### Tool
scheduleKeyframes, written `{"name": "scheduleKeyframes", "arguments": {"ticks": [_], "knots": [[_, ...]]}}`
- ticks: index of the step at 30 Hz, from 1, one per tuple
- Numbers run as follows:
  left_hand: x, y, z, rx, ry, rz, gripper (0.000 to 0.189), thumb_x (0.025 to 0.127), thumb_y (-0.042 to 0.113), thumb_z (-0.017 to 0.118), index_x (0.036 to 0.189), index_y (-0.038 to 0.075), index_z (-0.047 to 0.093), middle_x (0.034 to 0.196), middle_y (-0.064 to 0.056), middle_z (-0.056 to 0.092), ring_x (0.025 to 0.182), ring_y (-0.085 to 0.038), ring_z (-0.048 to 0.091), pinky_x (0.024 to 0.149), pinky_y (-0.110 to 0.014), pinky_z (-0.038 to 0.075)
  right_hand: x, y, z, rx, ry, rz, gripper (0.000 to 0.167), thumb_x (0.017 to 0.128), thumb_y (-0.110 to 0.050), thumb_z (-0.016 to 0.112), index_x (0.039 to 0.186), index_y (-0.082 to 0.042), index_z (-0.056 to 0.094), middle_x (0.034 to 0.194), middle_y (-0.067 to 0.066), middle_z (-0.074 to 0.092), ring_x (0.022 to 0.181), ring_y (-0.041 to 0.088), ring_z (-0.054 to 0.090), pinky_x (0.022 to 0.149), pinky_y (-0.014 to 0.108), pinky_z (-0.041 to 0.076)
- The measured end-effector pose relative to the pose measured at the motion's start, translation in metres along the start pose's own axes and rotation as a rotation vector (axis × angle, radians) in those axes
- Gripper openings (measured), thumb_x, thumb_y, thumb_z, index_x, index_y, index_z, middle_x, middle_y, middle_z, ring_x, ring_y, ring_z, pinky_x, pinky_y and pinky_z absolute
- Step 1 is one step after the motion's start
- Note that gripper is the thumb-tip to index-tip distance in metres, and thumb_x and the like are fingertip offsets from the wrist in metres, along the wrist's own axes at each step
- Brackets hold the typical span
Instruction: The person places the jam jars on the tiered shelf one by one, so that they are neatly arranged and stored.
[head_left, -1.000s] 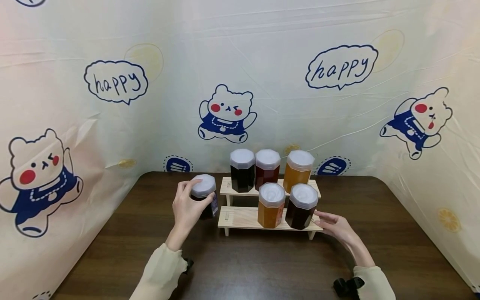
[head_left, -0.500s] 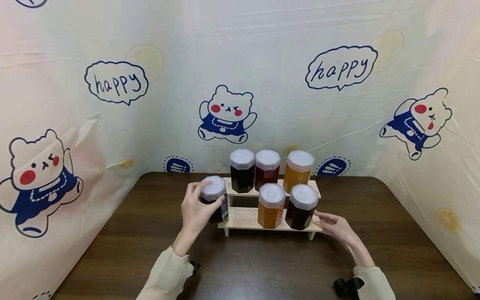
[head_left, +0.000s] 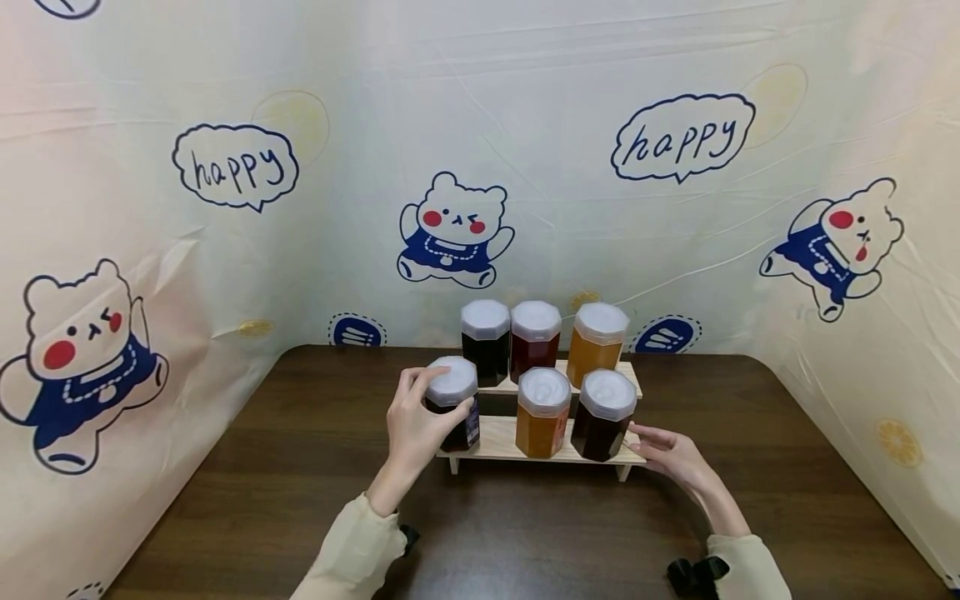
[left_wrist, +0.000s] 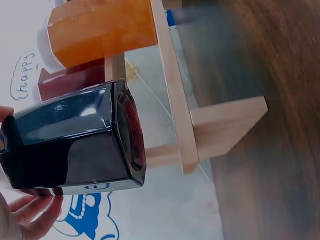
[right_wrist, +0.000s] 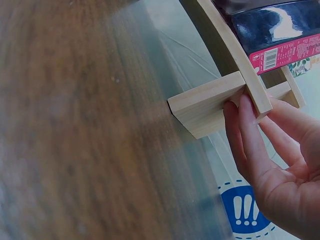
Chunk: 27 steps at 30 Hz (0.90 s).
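Observation:
A dark jar (head_left: 452, 408) with a frosted white lid is in my left hand (head_left: 416, 421), thumb and fingers around its lid end. Its underside shows in the left wrist view, so the jar (left_wrist: 75, 140) hangs just off the lower board's left end. My right hand (head_left: 678, 462) pinches the right end of the two-tier wooden shelf (head_left: 495, 437); in the right wrist view, fingers of the right hand (right_wrist: 280, 185) lie on both sides of the board edge. On the lower tier stand an amber jar (head_left: 542, 425) and a dark brown jar (head_left: 602, 429).
Along the upper tier stand a black jar (head_left: 485, 354), a dark red jar (head_left: 534, 346) and a golden jar (head_left: 595, 350). The shelf rests on a dark wooden table (head_left: 540, 533). Behind hangs a pale printed curtain (head_left: 570, 150).
My left hand has carried the dark jar rightward, from beside the shelf to over the left end of its lower tier. My right hand has stayed at the shelf's right end.

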<state>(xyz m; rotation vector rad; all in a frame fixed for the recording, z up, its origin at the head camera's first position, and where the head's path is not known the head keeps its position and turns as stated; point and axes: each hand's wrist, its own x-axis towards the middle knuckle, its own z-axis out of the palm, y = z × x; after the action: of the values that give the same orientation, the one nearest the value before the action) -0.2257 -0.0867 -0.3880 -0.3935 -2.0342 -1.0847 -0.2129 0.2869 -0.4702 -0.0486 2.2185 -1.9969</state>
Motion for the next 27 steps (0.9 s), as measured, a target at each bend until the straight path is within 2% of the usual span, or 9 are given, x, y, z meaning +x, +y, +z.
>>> {"name": "scheduleKeyframes", "arguments": {"ticks": [4, 9, 13, 15, 22, 27], "knots": [[-0.001, 0.003, 0.005, -0.010, -0.007, 0.001, 0.045, 0.057, 0.018, 0.082, 0.098, 0.012, 0.063, 0.095, -0.008, 0.051, 0.082, -0.022, 0.057, 0.063, -0.037, 0.047, 0.000, 0.000, 0.000, 0.006, -0.004, -0.001, 0.036, 0.083, -0.011, 0.060, 0.118, -0.006, 0.055, 0.127, 0.018, 0.045, 0.095, 0.002, 0.055, 0.076, 0.025, 0.047], [-0.004, 0.006, 0.011, -0.013, -0.022, -0.013, 0.045, 0.058, 0.021, 0.082, 0.098, 0.013, 0.063, 0.096, -0.007, 0.051, 0.081, -0.021, 0.057, 0.063, -0.036, 0.047, 0.000, 0.000, 0.000, 0.012, -0.012, -0.009, 0.039, 0.083, -0.010, 0.060, 0.121, -0.001, 0.053, 0.127, 0.018, 0.045, 0.095, 0.002, 0.056, 0.076, 0.025, 0.047], [-0.005, 0.008, 0.015, -0.018, -0.034, -0.020, 0.044, 0.058, 0.021, 0.081, 0.098, 0.014, 0.063, 0.097, -0.006, 0.051, 0.082, -0.021, 0.057, 0.063, -0.036, 0.047, 0.000, 0.001, 0.000, 0.020, -0.019, -0.014, 0.033, 0.083, -0.009, 0.059, 0.117, -0.009, 0.057, 0.127, 0.019, 0.044, 0.094, 0.002, 0.056, 0.076, 0.025, 0.047], [-0.006, 0.009, 0.017, -0.024, -0.035, -0.018, 0.044, 0.058, 0.021, 0.081, 0.098, 0.014, 0.063, 0.097, -0.006, 0.051, 0.082, -0.021, 0.057, 0.064, -0.036, 0.047, 0.000, 0.000, 0.000, 0.017, -0.020, -0.015, 0.033, 0.084, -0.010, 0.059, 0.117, -0.009, 0.057, 0.128, 0.021, 0.043, 0.093, 0.002, 0.056, 0.076, 0.025, 0.047], [-0.009, 0.011, 0.024, -0.032, -0.056, -0.019, 0.044, 0.058, 0.021, 0.081, 0.098, 0.014, 0.063, 0.099, -0.006, 0.052, 0.086, -0.021, 0.057, 0.065, -0.036, 0.047, 0.000, 0.000, 0.000, -0.003, -0.010, -0.003, 0.048, 0.083, -0.012, 0.060, 0.125, 0.009, 0.044, 0.129, 0.024, 0.039, 0.093, 0.000, 0.055, 0.076, 0.025, 0.047], [-0.012, 0.011, 0.027, -0.038, -0.073, -0.025, 0.045, 0.058, 0.021, 0.081, 0.098, 0.014, 0.063, 0.100, -0.006, 0.052, 0.086, -0.022, 0.056, 0.065, -0.037, 0.047, 0.000, 0.000, 0.000, -0.005, -0.008, -0.003, 0.047, 0.083, -0.012, 0.060, 0.125, 0.006, 0.046, 0.130, 0.022, 0.039, 0.095, 0.001, 0.055, 0.077, 0.024, 0.047]]}}
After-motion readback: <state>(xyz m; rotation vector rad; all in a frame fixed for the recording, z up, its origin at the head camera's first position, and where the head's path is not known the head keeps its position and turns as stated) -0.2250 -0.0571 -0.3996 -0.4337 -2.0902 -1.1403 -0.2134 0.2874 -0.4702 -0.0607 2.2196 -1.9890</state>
